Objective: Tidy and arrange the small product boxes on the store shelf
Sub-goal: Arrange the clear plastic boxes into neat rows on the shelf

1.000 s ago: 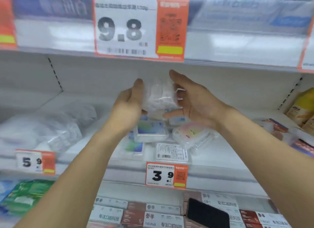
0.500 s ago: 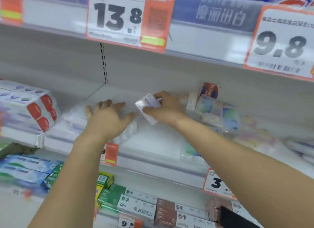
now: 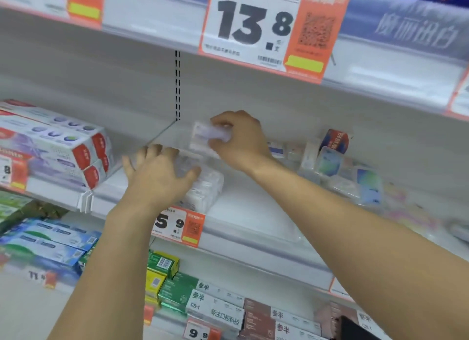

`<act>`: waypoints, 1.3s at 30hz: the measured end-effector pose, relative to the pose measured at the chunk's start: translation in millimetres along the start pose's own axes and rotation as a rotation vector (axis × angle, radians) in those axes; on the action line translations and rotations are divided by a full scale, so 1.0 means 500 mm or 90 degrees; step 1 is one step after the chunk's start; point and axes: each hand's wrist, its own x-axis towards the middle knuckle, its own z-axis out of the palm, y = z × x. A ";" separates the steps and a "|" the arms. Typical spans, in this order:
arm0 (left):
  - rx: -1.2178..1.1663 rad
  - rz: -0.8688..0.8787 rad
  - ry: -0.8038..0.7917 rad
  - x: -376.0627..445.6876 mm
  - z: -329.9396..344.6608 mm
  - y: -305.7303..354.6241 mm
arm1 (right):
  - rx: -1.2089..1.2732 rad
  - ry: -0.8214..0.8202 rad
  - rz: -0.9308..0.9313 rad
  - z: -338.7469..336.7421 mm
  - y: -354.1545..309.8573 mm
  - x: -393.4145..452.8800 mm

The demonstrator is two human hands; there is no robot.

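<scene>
Small box (image 3: 212,132), blurred, pinched in right hand (image 3: 241,141); left hand (image 3: 157,173) spread flat, half-hiding clear packs (image 3: 203,190).

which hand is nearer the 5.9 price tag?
Left. The left hand rests on clear packs just above the 5.9 price tag; the right hand is farther back, pinching a small box.

Small clear plastic box (image 3: 212,134) sitting behind wrapped white pack (image 3: 203,190) on white shelf (image 3: 253,212); loose small boxes (image 3: 330,162) lying rightward.

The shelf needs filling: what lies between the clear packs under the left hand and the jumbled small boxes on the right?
Bare white shelf, in the head view.
</scene>
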 end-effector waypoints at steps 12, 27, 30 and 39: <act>-0.229 0.064 0.201 -0.018 -0.020 0.064 | 0.048 0.018 -0.087 -0.046 0.031 -0.069; -0.165 0.333 -0.351 -0.101 0.169 0.336 | -0.185 -0.245 0.229 -0.360 0.338 -0.238; -0.190 0.332 -0.283 -0.098 0.169 0.344 | -0.083 -0.140 0.222 -0.387 0.352 -0.264; -0.155 0.205 -0.198 -0.098 0.170 0.336 | 0.053 0.075 0.267 -0.452 0.407 -0.363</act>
